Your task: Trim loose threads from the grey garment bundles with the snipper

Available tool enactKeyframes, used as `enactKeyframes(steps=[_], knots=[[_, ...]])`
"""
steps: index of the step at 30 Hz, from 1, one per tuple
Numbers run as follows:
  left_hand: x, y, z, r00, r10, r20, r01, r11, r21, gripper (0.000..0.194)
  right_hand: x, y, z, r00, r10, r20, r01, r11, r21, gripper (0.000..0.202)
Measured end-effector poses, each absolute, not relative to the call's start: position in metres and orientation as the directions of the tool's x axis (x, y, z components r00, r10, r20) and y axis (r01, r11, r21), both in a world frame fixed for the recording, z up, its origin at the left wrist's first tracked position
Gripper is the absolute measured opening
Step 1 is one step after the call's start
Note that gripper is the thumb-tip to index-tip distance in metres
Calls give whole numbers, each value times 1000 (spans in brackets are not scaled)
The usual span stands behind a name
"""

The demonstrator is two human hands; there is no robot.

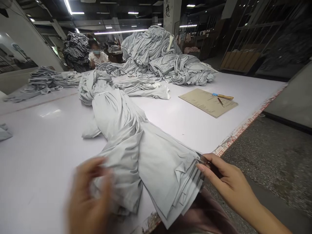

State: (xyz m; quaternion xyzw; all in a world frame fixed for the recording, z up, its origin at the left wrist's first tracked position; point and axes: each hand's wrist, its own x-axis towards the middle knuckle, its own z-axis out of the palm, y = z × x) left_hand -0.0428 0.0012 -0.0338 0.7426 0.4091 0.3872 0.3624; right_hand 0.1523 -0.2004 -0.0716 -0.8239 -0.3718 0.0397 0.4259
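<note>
Layered grey-green fabric stretches from the middle of the table to its near edge, where its stacked corners hang over. At those corners my right hand is closed on a small dark metal tool, which looks like thread snips; its tips lie by the top layers. My left hand, blurred by motion, is over the bunched fabric at the lower left, thumb and fingers apart, with nothing visible between them.
Cardboard with a blue-and-wood-handled tool and a pen lies at right on the white table. Big fabric heaps stand behind. Folded fabric is at left. A person is at the far side.
</note>
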Motion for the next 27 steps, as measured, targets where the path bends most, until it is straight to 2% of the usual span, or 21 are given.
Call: enactKeyframes(steps=[1, 3, 5, 9, 12, 15, 18, 20, 22, 23, 25, 27], knots=[[-24, -13, -44, 575, 782, 239, 333, -490, 806, 31, 150, -199, -72, 713, 653, 255, 579, -343, -739, 24], [15, -40, -67, 880, 442, 173, 191, -662, 725, 42, 146, -196, -72, 692, 675, 257, 579, -307, -755, 22], [47, -57, -89, 945, 312, 96, 174, -730, 661, 46, 143, -197, -72, 676, 692, 254, 576, -281, -767, 20], [73, -60, -109, 918, 394, 49, 265, -700, 663, 25, 145, -202, -76, 674, 698, 242, 574, -288, -767, 21], [63, -55, -103, 900, 431, 65, 250, -634, 732, 26, 147, -202, -82, 665, 705, 246, 567, -262, -781, 17], [40, -54, -91, 890, 453, 56, 205, -506, 838, 23, 148, -196, -90, 603, 770, 211, 573, -234, -785, 32], [16, -54, -84, 882, 470, 21, 161, -343, 925, 20, 143, -185, -96, 495, 843, 212, 613, -166, -772, 20], [5, -52, -84, 860, 509, 34, 198, -394, 897, 19, 137, -179, -96, 453, 865, 218, 610, -121, -783, 18], [-2, -50, -87, 827, 554, 95, 246, -509, 825, 24, 129, -176, -93, 435, 876, 210, 591, -102, -800, 18], [-3, -49, -88, 816, 563, 128, 246, -539, 805, 34, 125, -175, -91, 423, 882, 208, 589, -93, -803, 17], [-4, -50, -91, 813, 562, 154, 189, -505, 842, 50, 117, -176, -87, 395, 896, 204, 603, -85, -793, 15], [-3, -52, -92, 816, 563, 130, 119, -384, 916, 45, 112, -179, -85, 382, 907, 178, 623, -110, -775, 13]])
